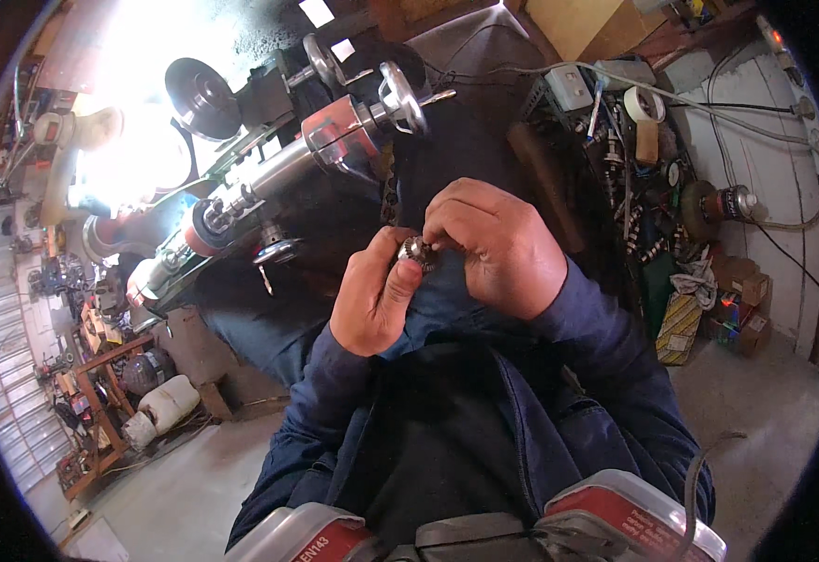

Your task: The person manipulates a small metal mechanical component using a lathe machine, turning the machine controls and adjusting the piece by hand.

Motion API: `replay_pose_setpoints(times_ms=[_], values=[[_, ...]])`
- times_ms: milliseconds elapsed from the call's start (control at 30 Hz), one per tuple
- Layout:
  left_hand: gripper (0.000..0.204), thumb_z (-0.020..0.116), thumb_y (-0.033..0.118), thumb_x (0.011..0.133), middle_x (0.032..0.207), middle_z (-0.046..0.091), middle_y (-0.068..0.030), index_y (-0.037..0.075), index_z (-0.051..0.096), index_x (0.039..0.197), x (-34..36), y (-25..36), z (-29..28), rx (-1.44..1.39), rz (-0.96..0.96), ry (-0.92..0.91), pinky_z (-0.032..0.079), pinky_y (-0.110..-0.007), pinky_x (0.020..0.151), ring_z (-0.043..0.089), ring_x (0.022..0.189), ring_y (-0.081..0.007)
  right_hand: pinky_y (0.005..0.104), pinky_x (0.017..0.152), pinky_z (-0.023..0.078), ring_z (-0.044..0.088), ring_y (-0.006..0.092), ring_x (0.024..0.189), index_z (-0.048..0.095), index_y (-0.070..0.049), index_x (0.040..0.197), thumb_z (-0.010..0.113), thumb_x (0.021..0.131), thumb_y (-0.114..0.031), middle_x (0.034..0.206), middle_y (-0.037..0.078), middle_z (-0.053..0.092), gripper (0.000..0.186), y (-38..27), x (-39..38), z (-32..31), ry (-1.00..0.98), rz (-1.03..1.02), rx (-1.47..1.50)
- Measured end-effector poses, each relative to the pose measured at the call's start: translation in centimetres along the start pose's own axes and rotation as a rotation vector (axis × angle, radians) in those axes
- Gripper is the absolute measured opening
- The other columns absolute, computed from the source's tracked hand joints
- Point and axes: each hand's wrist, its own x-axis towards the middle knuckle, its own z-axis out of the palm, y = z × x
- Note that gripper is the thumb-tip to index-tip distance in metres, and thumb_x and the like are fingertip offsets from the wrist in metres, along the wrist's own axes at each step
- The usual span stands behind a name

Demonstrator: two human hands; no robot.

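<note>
In front of my chest, both hands meet around a small silver metal gear-like part (413, 250) with a toothed edge. My left hand (370, 298) is closed on it, with the thumb and index finger on either side of the toothed face. My right hand (501, 245) comes in from the right with bent fingers, its fingertips pinched at the part's right side. What those right fingertips grip is mostly hidden behind them. Just ahead and to the left of the hands stands a metal lathe (274, 173) with an orange-red tailstock (339, 131).
The tailstock handwheel (402, 98) juts toward my hands, and a smaller handwheel (278, 251) sits lower. At the right, a cluttered tool tray (616, 140) holds a tape roll (644, 105). A bench grinder (717, 202), cables and small boxes (739, 304) are farther right. A white cylinder (168, 403) lies at left.
</note>
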Motion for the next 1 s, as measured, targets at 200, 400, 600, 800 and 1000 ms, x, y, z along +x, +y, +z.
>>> replay_pose_setpoints(times_ms=[200,400,600,800,1000], values=[[0.06,0.071,0.048,0.092,0.085,0.058,-0.0061,0.0,0.044,0.115,-0.2,-0.5,0.6,0.09,0.129,0.086,0.043,-0.027,0.064,0.05,0.071,-0.0106,0.0365,0.069,0.052,0.064,0.0336,0.081,0.059,-0.001,0.083,0.063,0.067,0.014,0.087,0.014,0.063,0.023,-0.2,-0.1,0.1,-0.007,0.016,0.011],[0.054,0.066,0.048,0.095,0.079,0.058,-0.0051,0.0,0.047,0.111,-0.6,-1.0,0.6,0.029,0.13,0.075,0.041,-0.026,0.061,0.049,0.066,-0.0109,0.0365,0.069,0.052,0.064,0.0336,0.08,0.059,-0.001,0.083,0.063,0.065,0.013,0.086,0.014,0.062,0.023,-0.1,-0.1,0.1,-0.006,0.01,0.011],[0.05,0.058,0.047,0.1,0.074,0.056,-0.0029,-0.001,0.05,0.112,-0.4,-0.1,-0.2,0.037,0.022,-0.02,0.04,-0.028,0.059,0.048,0.064,-0.011,0.038,0.07,0.052,0.063,0.0339,0.082,0.06,-0.002,0.084,0.062,0.064,0.012,0.087,0.014,0.062,0.024,-0.1,0.0,-0.1,-0.019,-0.027,-0.016],[0.059,0.07,0.049,0.092,0.079,0.053,-0.0029,0.0,0.045,0.115,0.3,-1.1,0.8,0.202,0.286,0.12,0.042,-0.027,0.063,0.049,0.068,-0.0107,0.0396,0.073,0.052,0.064,0.0346,0.085,0.061,-0.002,0.085,0.064,0.061,0.009,0.088,0.014,0.062,0.026,-0.2,-0.3,0.3,-0.014,-0.032,-0.084],[0.059,0.069,0.051,0.092,0.078,0.054,-0.0038,0.001,0.046,0.112,-0.8,-1.2,1.0,0.011,0.055,0.067,0.043,-0.027,0.063,0.05,0.068,-0.0109,0.0406,0.075,0.053,0.064,0.0351,0.086,0.061,-0.001,0.085,0.065,0.06,0.008,0.089,0.014,0.062,0.026,-0.4,-0.4,0.2,-0.02,-0.062,-0.102]])
